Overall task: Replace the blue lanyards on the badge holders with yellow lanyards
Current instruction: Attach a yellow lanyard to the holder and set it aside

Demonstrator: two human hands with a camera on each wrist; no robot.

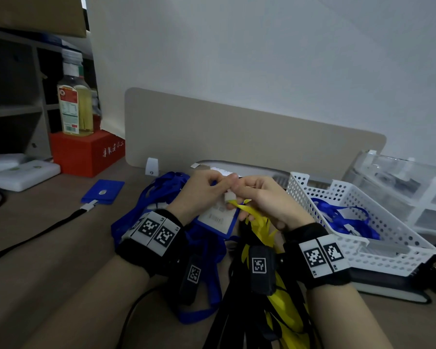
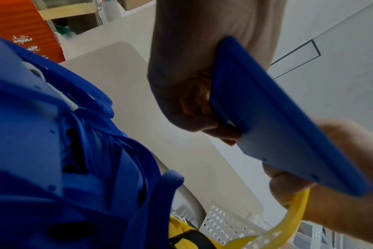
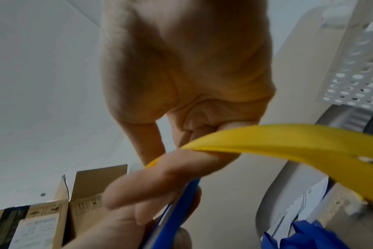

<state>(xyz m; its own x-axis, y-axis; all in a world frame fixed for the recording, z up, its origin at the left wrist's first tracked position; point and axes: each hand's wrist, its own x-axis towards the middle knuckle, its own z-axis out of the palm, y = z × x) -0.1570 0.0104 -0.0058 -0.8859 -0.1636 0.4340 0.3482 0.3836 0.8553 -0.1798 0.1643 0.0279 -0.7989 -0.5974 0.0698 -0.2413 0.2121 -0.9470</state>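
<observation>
Above the desk, my left hand grips the top of a blue badge holder; its blue back fills the left wrist view. My right hand pinches the white clip of a yellow lanyard at the holder's top edge. The yellow strap runs across my right fingers in the right wrist view. A pile of blue lanyards and holders lies under my left hand. More yellow lanyards hang toward me, mixed with black straps.
A white perforated basket on the right holds blue lanyards. Another blue holder on a black lanyard lies at the left. A red box carries a bottle. A beige divider stands behind.
</observation>
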